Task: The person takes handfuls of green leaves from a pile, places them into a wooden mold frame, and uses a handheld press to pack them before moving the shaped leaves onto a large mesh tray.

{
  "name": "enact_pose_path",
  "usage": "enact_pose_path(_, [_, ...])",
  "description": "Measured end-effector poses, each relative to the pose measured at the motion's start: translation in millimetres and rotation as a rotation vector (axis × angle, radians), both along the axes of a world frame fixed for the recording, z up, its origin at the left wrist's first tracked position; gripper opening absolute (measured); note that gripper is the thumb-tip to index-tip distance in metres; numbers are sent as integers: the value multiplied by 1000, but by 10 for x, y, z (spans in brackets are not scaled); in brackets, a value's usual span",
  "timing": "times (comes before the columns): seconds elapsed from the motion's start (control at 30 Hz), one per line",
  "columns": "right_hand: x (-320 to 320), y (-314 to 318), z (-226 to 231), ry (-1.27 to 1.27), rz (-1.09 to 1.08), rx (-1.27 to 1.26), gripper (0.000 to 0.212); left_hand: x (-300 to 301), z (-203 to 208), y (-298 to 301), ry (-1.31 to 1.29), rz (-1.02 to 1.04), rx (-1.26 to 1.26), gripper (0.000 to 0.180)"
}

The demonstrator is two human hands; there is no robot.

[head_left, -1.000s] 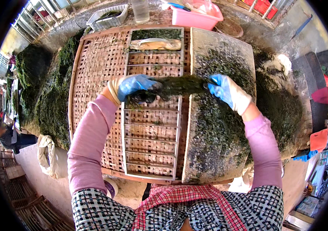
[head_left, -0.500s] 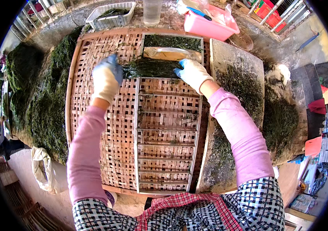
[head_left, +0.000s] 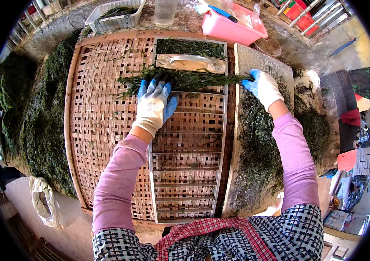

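Observation:
A strip of dark green seaweed (head_left: 198, 79) lies across the upper part of a narrow slatted frame (head_left: 223, 143). My left hand (head_left: 153, 104), in a white and blue coated glove, presses on the seaweed's left part with its fingers spread. At the other end, my gloved right hand (head_left: 263, 88) pinches the seaweed's thin tip, just past the frame's right rail. Directly above the strip, a wooden board with a pale curved handle (head_left: 191, 63) rests in the frame. Beyond that board, more seaweed (head_left: 189, 47) fills the far section.
The frame lies on a woven bamboo tray (head_left: 98, 100). To its right, a pale board (head_left: 261, 58) carries scattered seaweed bits. Seaweed heaps (head_left: 46, 126) border the left side. Along the back stand a white basket (head_left: 117, 17), a clear container (head_left: 165, 12) and a pink tub (head_left: 232, 28).
My left hand has moved right and nearer, now spread on the seaweed. My right hand has moved right, and the seaweed strip stretches further across the frame with it.

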State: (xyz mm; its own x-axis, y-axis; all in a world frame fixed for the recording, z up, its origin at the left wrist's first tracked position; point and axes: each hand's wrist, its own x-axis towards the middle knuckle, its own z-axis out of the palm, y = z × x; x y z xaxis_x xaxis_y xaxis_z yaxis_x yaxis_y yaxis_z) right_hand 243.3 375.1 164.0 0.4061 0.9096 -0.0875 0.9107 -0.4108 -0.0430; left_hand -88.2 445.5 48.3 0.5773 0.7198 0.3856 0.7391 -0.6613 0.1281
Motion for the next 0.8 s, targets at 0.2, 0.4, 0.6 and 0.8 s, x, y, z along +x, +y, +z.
enact_pose_path(0.2, [-418, -95, -3, -568, 228, 176, 51, -29, -6, 5, -112, -63, 138, 47])
enact_pose_path(0.4, [-1109, 60, -473, -301, 910, 79, 63, -59, 28, -42, -104, -70, 150, 49])
enact_pose_path(0.6, [-642, -185, -639, -257, 811, 72, 52, -90, -107, -1, -39, -47, 134, 50])
enact_pose_path(0.8, [-117, -459, -160, 536, 261, 280, 36, 33, 22, -53, -46, -12, 65, 50])
